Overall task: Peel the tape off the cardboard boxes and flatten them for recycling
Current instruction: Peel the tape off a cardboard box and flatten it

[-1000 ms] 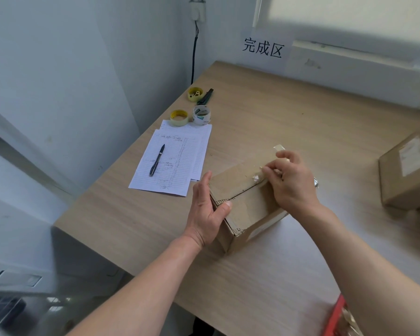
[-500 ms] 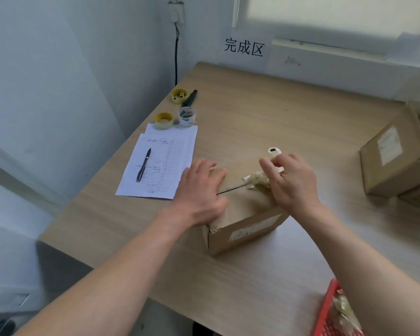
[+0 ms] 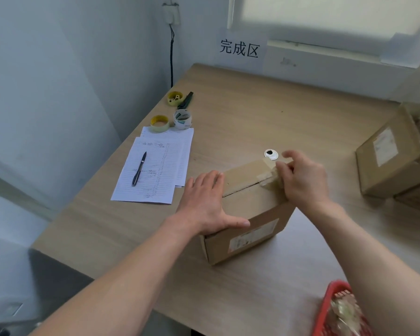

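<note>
Red basket (image 3: 325, 309): a red plastic mesh basket at the near right corner of the table, cut off by the frame edge, with crumpled pale material inside.
Table (image 3: 264, 117): a light wood-grain tabletop set into a wall corner.
Cardboard box (image 3: 250, 209): a brown corrugated box near the table's middle, a pale label on its near side, its top seam partly bare.
Left hand (image 3: 205, 207): lies flat on the box's top at the left corner, fingers straight and spread, thumb along the near edge, pressing down.
Right hand (image 3: 303, 180): at the box's far right edge, fingers curled, pinching the tape.
Tape (image 3: 268, 172): a strip of beige packing tape, bunched and lifted off the seam at the right end.
Papers (image 3: 155, 170): lined white sheets left of the box, a black pen (image 3: 139, 169) lying on them.
Tape rolls: a yellow roll (image 3: 159, 123) and a clear roll (image 3: 182, 119) just beyond the papers.
Second box (image 3: 393, 156): another brown labelled carton at the right edge.
Sign (image 3: 240, 48): white paper with black characters on the far wall.
</note>
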`<state>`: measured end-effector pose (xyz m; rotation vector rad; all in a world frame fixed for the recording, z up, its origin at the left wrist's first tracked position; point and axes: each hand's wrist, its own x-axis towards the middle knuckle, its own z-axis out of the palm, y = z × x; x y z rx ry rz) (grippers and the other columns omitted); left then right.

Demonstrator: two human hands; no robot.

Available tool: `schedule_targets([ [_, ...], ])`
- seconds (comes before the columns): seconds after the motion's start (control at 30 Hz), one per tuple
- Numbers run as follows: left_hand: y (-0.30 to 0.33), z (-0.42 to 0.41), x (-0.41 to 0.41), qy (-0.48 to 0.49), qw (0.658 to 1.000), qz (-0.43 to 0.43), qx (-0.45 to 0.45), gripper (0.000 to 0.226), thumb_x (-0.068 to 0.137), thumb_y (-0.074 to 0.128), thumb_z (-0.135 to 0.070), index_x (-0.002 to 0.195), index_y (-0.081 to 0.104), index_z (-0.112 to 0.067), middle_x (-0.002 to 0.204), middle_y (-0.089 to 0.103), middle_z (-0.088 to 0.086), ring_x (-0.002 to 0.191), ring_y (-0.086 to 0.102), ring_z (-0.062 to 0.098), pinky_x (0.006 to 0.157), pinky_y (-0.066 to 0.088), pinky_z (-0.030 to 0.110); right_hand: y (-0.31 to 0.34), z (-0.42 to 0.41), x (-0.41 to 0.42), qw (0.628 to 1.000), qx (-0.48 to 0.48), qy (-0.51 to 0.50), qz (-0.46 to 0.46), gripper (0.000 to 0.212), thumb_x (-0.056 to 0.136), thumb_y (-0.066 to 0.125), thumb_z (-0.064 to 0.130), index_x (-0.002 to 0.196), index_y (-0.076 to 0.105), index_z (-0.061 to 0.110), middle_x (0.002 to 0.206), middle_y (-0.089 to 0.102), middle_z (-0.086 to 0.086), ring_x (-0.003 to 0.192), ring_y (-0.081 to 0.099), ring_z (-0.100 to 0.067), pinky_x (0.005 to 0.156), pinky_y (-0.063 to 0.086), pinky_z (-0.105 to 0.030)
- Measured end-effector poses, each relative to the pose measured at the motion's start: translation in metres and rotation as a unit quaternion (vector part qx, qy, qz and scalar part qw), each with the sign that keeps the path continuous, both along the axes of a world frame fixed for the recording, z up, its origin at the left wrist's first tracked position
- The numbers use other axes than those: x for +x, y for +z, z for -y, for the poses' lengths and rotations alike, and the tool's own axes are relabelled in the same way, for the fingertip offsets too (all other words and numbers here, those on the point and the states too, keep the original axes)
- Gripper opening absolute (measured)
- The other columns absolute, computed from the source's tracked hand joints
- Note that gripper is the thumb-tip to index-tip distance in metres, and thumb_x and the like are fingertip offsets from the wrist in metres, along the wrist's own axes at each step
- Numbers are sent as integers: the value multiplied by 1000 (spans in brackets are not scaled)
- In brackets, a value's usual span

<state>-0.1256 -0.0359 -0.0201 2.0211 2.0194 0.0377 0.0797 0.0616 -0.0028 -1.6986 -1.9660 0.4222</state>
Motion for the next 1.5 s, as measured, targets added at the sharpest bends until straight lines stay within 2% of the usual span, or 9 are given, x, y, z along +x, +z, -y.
schedule_targets([
  [0.1, -2, -3, -2, -1, 1000, 5, 19, 133, 49, 37, -99, 154, 19, -18, 157, 23, -1, 144, 22, 22, 118, 19, 42, -3, 5, -6, 1000, -2, 2, 16, 46, 105, 37, 41, 75, 56, 11, 79, 63, -15, 82, 58, -41, 66, 36, -42],
  [0.23, -3, -5, -1, 0, 1000, 9, 27, 134, 45, 35, -98, 153, 22, -20, 154, 27, -2, 142, 25, 22, 116, 24, 42, -2, 9, -5, 998, -45, -12, -50, 54, 101, 42, 52, 60, 58, 21, 90, 58, -6, 94, 58, -31, 73, 35, -33],
  [0.4, 3, -9, -2, -31, 999, 7, 10, 124, 54, 56, -90, 152, 23, -22, 154, 26, -2, 140, 26, 22, 116, 24, 40, -7, 16, -5, 998, -47, 14, 39, 51, 76, 72, 61, 105, 72, 19, 103, 57, -3, 101, 56, -24, 79, 39, -32],
  [0.53, 4, -12, -11, -49, 998, 16, -39, 126, 51, 57, -88, 155, 18, -28, 156, 23, -2, 141, 23, 21, 118, 22, 40, -16, 21, 1, 995, -70, -22, -62, 65, 78, 79, 46, 131, 54, 20, 111, 59, -3, 102, 58, -22, 84, 41, -32],
  [0.73, 8, -20, 0, -72, 992, -11, -106, 132, 51, 61, -88, 155, -4, -38, 161, 7, -2, 149, 6, 23, 120, 7, 51, -31, 25, 5, 996, -66, -23, -59, 41, 91, 65, 43, 122, 55, 17, 117, 60, -6, 111, 54, -27, 88, 39, -36],
  [0.9, 13, -26, 1, -59, 992, -12, -110, 129, 56, 69, -81, 156, 0, -36, 159, 14, 3, 147, 11, 24, 119, 10, 52, -23, 19, 2, 996, -61, -24, -66, 19, 93, 64, 39, 87, 55, 24, 98, 59, -1, 88, 48, -18, 72, 28, -30],
  [1.13, 12, -12, 11, -42, 997, -25, -63, 127, 51, 67, -79, 155, 7, -37, 155, 18, 4, 144, 16, 25, 118, 15, 48, -14, 24, 6, 999, 16, -3, 51, 52, 103, 41, 48, 62, 45, 17, 77, 47, -1, 75, 53, -36, 62, 27, -35],
  [1.3, 13, -6, 19, -14, 998, -46, -40, 126, 50, 66, -78, 154, 9, -36, 154, 20, 7, 143, 18, 27, 116, 17, 48, -4, 32, -8, 994, 4, 7, 112, 61, 86, 48, 72, 79, 60, 12, 92, 59, -5, 85, 57, -33, 67, 37, -35],
  [1.5, 15, 7, 24, -8, 997, -70, 9, 124, 51, 68, -78, 153, 10, -34, 151, 20, 7, 138, 22, 29, 113, 18, 47, -19, 21, 8, 1000, 9, -19, -8, 35, 96, 59, 32, 75, 61, 4, 87, 63, -12, 79, 54, -35, 64, 28, -35],
])
